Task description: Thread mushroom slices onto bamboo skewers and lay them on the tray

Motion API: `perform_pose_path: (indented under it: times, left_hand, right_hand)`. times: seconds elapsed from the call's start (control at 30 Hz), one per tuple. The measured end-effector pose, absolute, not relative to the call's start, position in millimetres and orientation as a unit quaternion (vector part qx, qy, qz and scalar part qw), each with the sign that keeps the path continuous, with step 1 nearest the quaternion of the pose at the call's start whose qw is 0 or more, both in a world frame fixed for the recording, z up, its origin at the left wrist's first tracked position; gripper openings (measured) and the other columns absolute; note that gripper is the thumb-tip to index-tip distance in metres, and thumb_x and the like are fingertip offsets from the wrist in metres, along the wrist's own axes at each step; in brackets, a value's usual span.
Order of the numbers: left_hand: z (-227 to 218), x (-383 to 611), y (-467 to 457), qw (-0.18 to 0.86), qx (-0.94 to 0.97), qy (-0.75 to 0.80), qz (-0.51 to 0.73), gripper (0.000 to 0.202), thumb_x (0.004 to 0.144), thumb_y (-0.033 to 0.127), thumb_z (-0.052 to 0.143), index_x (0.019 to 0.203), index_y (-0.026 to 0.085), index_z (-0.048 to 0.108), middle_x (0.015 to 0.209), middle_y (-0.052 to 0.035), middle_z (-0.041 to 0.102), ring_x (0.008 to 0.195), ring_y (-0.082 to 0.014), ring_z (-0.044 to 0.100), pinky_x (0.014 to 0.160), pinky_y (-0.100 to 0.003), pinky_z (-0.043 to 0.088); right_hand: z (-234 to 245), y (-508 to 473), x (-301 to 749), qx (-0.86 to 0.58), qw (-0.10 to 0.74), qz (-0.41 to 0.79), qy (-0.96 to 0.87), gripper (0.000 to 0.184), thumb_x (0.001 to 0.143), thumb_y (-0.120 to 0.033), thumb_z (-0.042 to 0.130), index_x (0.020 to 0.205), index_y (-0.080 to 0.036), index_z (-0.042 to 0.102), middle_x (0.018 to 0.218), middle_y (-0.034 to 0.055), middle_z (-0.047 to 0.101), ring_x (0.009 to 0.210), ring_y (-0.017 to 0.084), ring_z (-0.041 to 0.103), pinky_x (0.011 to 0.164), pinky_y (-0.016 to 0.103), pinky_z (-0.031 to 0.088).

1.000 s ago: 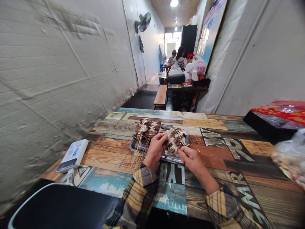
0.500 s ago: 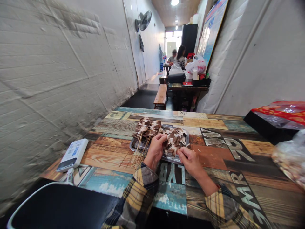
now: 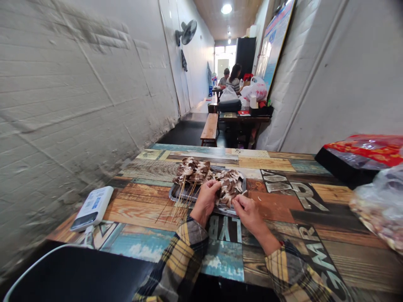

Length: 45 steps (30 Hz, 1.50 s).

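Observation:
A metal tray (image 3: 176, 192) sits on the patchwork wooden table (image 3: 277, 209). It bears a stack of mushroom skewers (image 3: 192, 170) on its left, sticks fanned toward me, and a heap of loose mushroom pieces (image 3: 231, 184) on its right. My left hand (image 3: 206, 200) is curled at the heap's near edge, pinching a mushroom piece. My right hand (image 3: 248, 210) is closed beside it, fingers pinched on a thin skewer stick aimed at the left hand. Both sleeves are yellow plaid.
A white power bank (image 3: 91, 207) lies at the table's left edge against the brick wall. A black box under red plastic (image 3: 359, 157) and a clear bag of food (image 3: 378, 205) stand right. Two people sit at a far table (image 3: 245, 117) beyond a bench (image 3: 210, 128).
Both hands stay at the tray, working the same mushroom pieces. The view has drifted slightly, shifting everything a little left and down.

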<state>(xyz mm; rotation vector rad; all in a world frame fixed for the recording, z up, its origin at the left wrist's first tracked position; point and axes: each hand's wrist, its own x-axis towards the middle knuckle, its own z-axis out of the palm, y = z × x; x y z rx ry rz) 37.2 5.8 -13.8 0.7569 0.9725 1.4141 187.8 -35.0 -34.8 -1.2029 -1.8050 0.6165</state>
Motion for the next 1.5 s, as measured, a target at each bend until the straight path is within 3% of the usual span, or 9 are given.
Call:
perform_pose_path:
  times: [0.17,0.33,0.53,0.73,0.87,1.03,1.2,1.37,1.5]
  left_hand:
    - [-12,38,5,0.589,0.334,0.408,0.613,0.024,0.055,0.029,0.079,0.057,0.014,0.06,0.055,0.0028,0.053,0.052,-0.0071,0.046,0.052,-0.021,0.036]
    - [-9,30,7,0.561,0.347,0.406,0.632,0.026,0.061,0.037,0.077,0.072,0.014,0.068,0.067,-0.0007,0.061,0.059,-0.0091,0.052,0.056,-0.021,0.04]
    - [-12,22,11,0.483,0.401,0.441,0.641,0.023,0.071,0.037,0.068,0.078,0.015,0.067,0.071,-0.0029,0.064,0.057,-0.0092,0.052,0.054,-0.021,0.039]
    - [-15,20,13,0.316,0.568,0.532,0.543,0.006,0.071,0.021,0.064,0.07,0.018,0.07,0.066,-0.0025,0.064,0.061,-0.0136,0.055,0.059,-0.024,0.039]
    - [-18,25,10,0.225,0.679,0.534,0.451,0.011,0.074,0.014,0.06,0.073,0.019,0.07,0.072,-0.0035,0.065,0.068,-0.0159,0.057,0.065,-0.026,0.039]
    - [-18,47,5,0.183,0.764,0.513,0.347,0.011,0.078,0.017,0.059,0.083,0.019,0.07,0.079,-0.0041,0.062,0.074,-0.0166,0.057,0.067,-0.027,0.041]
    - [-19,73,5,0.143,0.8,0.502,0.296,0.007,0.077,0.022,0.064,0.081,0.019,0.069,0.083,-0.006,0.061,0.082,-0.0193,0.056,0.072,-0.03,0.042]
    - [-27,79,10,0.16,0.792,0.502,0.309,0.005,0.075,0.015,0.063,0.073,0.018,0.067,0.081,-0.0053,0.06,0.082,-0.0191,0.055,0.072,-0.03,0.04]
    - [-29,68,17,0.307,0.681,0.505,0.432,0.004,0.071,0.016,0.064,0.067,0.017,0.063,0.069,-0.0018,0.059,0.069,-0.0148,0.054,0.065,-0.027,0.04]
  right_hand:
    - [-36,-36,186,-0.479,0.434,0.262,-0.717,0.032,0.09,-0.034,0.044,0.062,-0.021,0.052,0.05,-0.0025,0.053,0.05,0.013,0.049,0.053,0.024,0.034]
    - [-35,-32,190,-0.488,0.435,0.278,-0.704,0.032,0.088,-0.035,0.046,0.06,-0.02,0.052,0.05,-0.0025,0.051,0.05,0.013,0.048,0.052,0.024,0.033]
    - [-35,-20,207,-0.503,0.504,0.351,-0.608,0.034,0.087,-0.042,0.048,0.062,-0.02,0.05,0.05,-0.0045,0.045,0.047,0.011,0.042,0.048,0.023,0.032]
    - [-26,-15,220,-0.502,0.576,0.378,-0.524,0.031,0.082,-0.043,0.054,0.062,-0.021,0.049,0.051,-0.0043,0.045,0.047,0.011,0.041,0.045,0.023,0.031]
    - [-27,-12,223,-0.489,0.593,0.381,-0.513,0.029,0.082,-0.043,0.055,0.064,-0.021,0.052,0.049,-0.0049,0.046,0.045,0.011,0.041,0.045,0.023,0.032]
    - [-27,-11,220,-0.49,0.594,0.365,-0.523,0.031,0.083,-0.041,0.054,0.061,-0.02,0.052,0.048,-0.0053,0.046,0.043,0.009,0.04,0.043,0.022,0.031]
    - [-26,-12,220,-0.502,0.578,0.351,-0.54,0.031,0.084,-0.041,0.053,0.062,-0.019,0.053,0.048,-0.0053,0.047,0.042,0.009,0.04,0.043,0.021,0.031]
    - [-29,-11,221,-0.501,0.574,0.356,-0.541,0.031,0.085,-0.042,0.053,0.065,-0.019,0.054,0.048,-0.0053,0.047,0.042,0.009,0.04,0.042,0.021,0.031]
    - [-28,-11,218,-0.48,0.58,0.376,-0.54,0.033,0.084,-0.044,0.054,0.063,-0.019,0.052,0.049,-0.0052,0.046,0.043,0.009,0.04,0.043,0.021,0.03]
